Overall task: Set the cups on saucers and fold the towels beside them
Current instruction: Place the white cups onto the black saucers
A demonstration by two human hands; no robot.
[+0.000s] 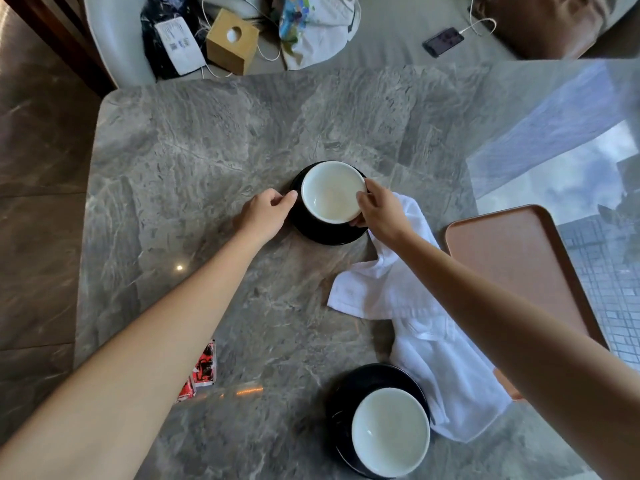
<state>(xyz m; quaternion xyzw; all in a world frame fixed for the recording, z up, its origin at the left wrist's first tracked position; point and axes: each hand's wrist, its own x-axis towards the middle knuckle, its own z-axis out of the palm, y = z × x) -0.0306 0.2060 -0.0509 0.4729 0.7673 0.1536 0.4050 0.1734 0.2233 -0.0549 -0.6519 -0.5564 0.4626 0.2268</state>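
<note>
Nearest us, a cup [390, 432] sits mouth-up on its saucer [341, 403] at the table [214, 161] edge, done w/ that pair. Next out, the towel [415, 306] lies crumpled and unfolded, long axis running from near-right to far-left, its far end touching the far saucer [311, 226]. It's soft and light, so we'd pinch it by the corners. Farther still, our right hand [381, 211] has its grip closed on the far cup [333, 192] rim, thumb and fingers either side, cup mouth-up on that saucer. Left hand [265, 214] is loosely curled, fingertips at the saucer edge, holding nothing. Ceramic looks glazed, slick, breakable; rim or handle is the hold.
</note>
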